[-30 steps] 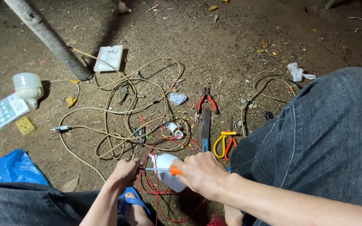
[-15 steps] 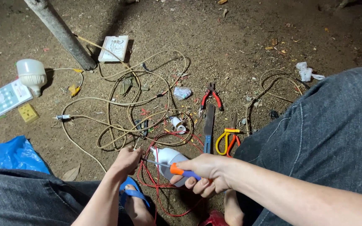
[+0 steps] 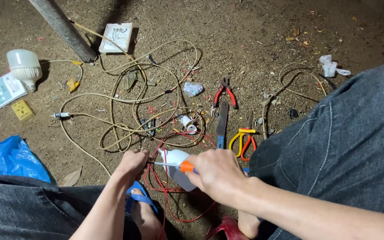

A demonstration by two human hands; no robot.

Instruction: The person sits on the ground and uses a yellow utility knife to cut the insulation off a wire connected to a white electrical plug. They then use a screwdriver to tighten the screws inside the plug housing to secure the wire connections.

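Observation:
My right hand grips an orange-handled screwdriver whose metal shaft points left. My left hand is closed on a small part at the shaft's tip, where red wires meet; the part itself is hidden by the fingers. A white plastic piece lies on the dirt just beneath the screwdriver. Red thin wires loop around it and between my feet.
Tangled beige cable covers the dirt ahead. Red pliers, a knife, yellow-orange scissors, a white bulb, a switch plate, a yellow socket, a grey pipe and a blue bag lie around.
Both hands stayed together at the white piece; the right hand shifted slightly right and turned the screwdriver more level. The camera drifted a little.

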